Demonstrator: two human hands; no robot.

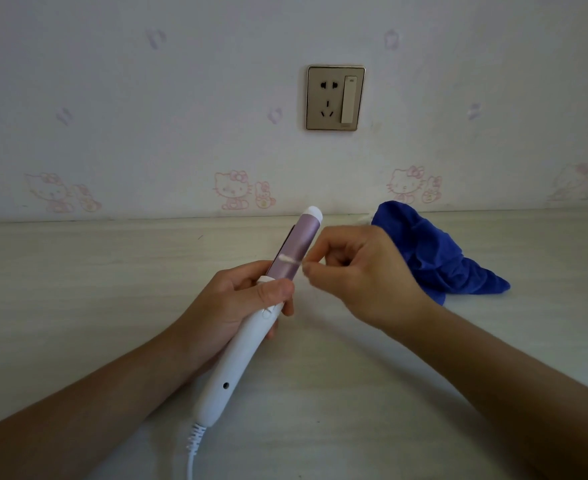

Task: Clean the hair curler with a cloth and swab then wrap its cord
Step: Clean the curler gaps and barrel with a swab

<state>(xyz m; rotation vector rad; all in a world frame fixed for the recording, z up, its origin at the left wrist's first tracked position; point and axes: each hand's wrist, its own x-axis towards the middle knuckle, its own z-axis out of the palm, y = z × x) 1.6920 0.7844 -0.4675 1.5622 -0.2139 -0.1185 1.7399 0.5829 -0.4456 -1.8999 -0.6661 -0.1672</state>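
Note:
My left hand [240, 303] grips the hair curler [247, 344] around the top of its white handle, tip pointing up and away. Its pink barrel [301, 244] ends in a white cap. Between thumb and fingers my right hand [358, 275] pinches a cotton swab [289, 259], whose white tip lies across the barrel just above my left thumb. The white cord [192, 455] leaves the handle's base and runs out of the frame's bottom edge. A crumpled blue cloth [438, 258] lies on the table to the right of my right hand.
The pale wood-grain table [77, 271] meets a wall with cartoon-cat wallpaper. A wall socket with a switch [335, 98] sits above the curler. Something small and white [365, 220] peeks out behind the cloth's left edge.

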